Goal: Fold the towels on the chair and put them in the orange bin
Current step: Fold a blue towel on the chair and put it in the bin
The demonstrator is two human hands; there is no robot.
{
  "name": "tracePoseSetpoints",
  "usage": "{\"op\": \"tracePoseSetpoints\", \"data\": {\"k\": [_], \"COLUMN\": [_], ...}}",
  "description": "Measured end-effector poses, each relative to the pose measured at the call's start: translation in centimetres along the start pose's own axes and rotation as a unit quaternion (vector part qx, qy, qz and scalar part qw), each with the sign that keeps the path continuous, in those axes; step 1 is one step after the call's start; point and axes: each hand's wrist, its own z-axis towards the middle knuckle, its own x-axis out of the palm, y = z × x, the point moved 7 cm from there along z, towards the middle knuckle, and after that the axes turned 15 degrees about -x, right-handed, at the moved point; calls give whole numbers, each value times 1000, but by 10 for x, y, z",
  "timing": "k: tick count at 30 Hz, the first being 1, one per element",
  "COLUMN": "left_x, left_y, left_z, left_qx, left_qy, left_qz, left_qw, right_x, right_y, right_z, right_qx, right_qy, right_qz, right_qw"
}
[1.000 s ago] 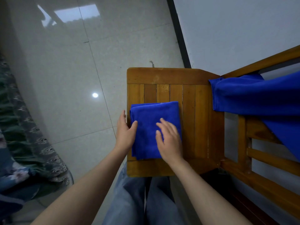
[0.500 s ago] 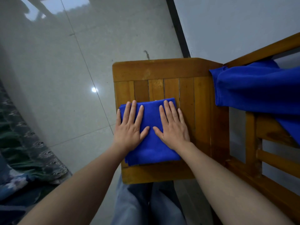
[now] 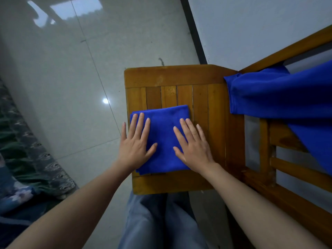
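Fingers (image 3: 142,126) of the left hand (image 3: 134,146) and right hand (image 3: 195,148) lie straight and spread, gripping nothing, palms pressing the folded towel (image 3: 165,126) flat on the near left part of the chair seat (image 3: 179,76). Picked up by one side only, its stacked layers could slide apart and undo the fold, and it lies right at the seat's left edge. Its slightly longer axis seems to run along the slats (image 3: 185,95), away from the person, layered edges nearest; a second towel (image 3: 278,97) hangs on the chair back (image 3: 287,49).

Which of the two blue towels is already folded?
The folded towel on the seat: a flat rectangle pressed under the left hand and right hand. The other towel hangs unfolded over the backrest.
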Motion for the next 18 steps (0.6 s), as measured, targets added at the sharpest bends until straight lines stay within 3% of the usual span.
{"op": "tracePoseSetpoints", "data": {"k": [3,5,8,15,18], "left_x": [11,29,53,63,59], "left_y": [-15,-25,-27,-29,-30], "left_z": [-53,-85,-119,-175,-167], "left_qx": [82,117,90,85,66], "left_qy": [-24,-5,21,-24,-52], "left_qz": [-17,11,33,12,-15], "left_qw": [996,993,995,996,996], "right_x": [16,30,42,72,67], "right_y": [22,29,50,95,101], "right_z": [-29,-44,-65,-118,-112], "right_qx": [-81,-73,-60,-55,-24], "right_qy": [14,33,9,33,-41], "right_qz": [-5,-1,-10,-31,-65], "right_qw": [997,997,998,997,997]}}
